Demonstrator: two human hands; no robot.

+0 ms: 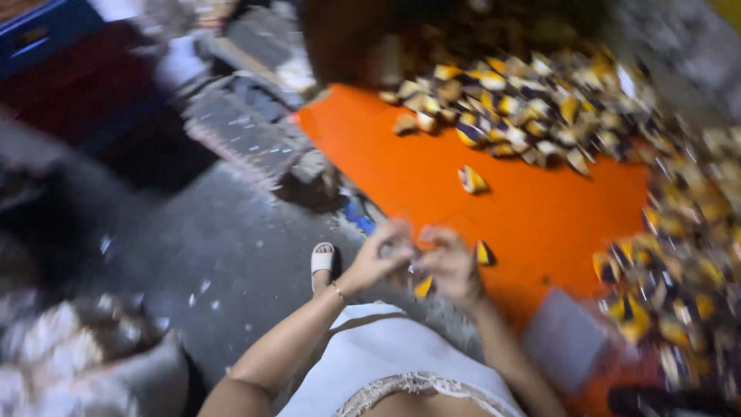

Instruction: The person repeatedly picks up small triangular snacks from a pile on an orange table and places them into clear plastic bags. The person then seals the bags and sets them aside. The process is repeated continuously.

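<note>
Two bare hands meet at the lower middle of the head view, both blurred by motion. The left hand (382, 259) and the right hand (450, 266) are drawn close together, fingers curled toward one another over a small item too blurred to identify; whether either grip is clamped on it cannot be told. Just below the hands, a small yellow-and-purple folded piece (423, 287) shows between the wrists, near the person's lap. A second such piece (484, 252) lies just beside the right hand on the orange sheet (432, 154). A third piece (472, 181) lies alone farther up the sheet, well apart from the hands. Beyond it, a large heap of like pieces (532, 104) spreads across the far edge of the sheet, and another heap (679, 262) runs down the right side. A thin bracelet (338, 292) circles the left wrist. A foot in a white sandal (323, 261) rests on the grey floor (224, 247), just left of the left hand. A blue crate (42, 31) stands at the upper left corner.
</note>
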